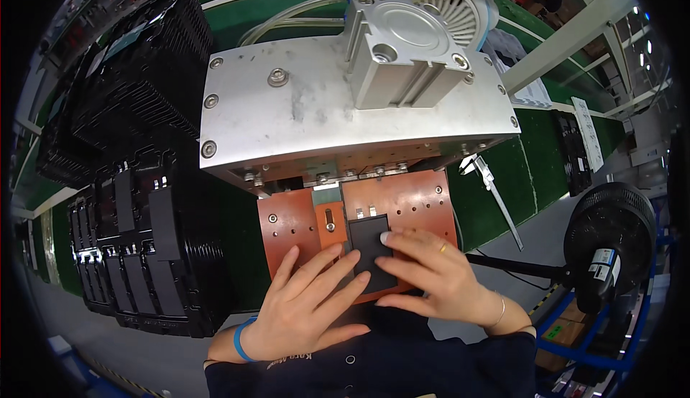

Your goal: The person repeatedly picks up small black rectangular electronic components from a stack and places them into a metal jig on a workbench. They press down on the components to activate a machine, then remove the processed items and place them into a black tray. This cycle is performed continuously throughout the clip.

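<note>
A flat black pouch cell (pixel 371 247) with two short silvery tabs at its far end lies on the orange-brown base plate (pixel 424 214) of a press. My left hand (pixel 305 304) is spread at the cell's near left side, its fingertips on or beside the left edge. From the right, my right hand (pixel 438 276) rests extended fingers on the cell's right part, with the fingers apart. Neither hand closes round the cell. An orange slotted block (pixel 330 224) is bolted to the plate left of the cell, just beyond my left fingertips.
Over the plate's far side stands the press's metal housing (pixel 309 103), topped by a square air cylinder (pixel 410 46). Black trays (pixel 162 301) holding more flat cells are at left, near stacked black trays (pixel 144 89). A caliper (pixel 496 197) and a black round device (pixel 611 232) are at right.
</note>
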Demonstrator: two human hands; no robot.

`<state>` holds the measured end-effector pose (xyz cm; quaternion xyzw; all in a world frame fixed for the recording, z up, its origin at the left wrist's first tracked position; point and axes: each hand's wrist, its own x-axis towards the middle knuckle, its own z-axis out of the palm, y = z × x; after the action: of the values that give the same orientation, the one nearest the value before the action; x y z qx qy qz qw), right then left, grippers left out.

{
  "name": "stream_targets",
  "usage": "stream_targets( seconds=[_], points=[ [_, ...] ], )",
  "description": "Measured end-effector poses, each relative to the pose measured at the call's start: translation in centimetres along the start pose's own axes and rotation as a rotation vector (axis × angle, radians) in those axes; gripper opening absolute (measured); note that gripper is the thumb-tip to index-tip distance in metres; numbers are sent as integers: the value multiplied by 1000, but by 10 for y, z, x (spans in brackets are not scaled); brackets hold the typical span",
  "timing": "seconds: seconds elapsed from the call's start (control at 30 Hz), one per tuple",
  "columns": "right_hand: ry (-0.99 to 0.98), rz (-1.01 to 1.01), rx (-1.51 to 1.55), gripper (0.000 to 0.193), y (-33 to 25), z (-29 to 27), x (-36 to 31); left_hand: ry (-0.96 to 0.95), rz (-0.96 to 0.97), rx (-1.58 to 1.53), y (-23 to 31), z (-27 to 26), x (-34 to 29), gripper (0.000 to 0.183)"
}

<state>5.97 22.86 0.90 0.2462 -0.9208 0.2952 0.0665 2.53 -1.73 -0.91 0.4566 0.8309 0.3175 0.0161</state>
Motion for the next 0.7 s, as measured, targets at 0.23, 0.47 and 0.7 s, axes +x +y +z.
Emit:
stream_targets(
  seconds=[0.23,0.47,0.7],
  points=[
    [-23,-111,-95,43,7,5,3,-49,-23,89,-4,-7,16,74],
    [16,-124,-128,41,21,6,25,-64,-61,61,-7,-6,23,80],
    [22,-125,-134,40,26,7,30,-84,-72,77,-6,-8,28,78]
  ],
)
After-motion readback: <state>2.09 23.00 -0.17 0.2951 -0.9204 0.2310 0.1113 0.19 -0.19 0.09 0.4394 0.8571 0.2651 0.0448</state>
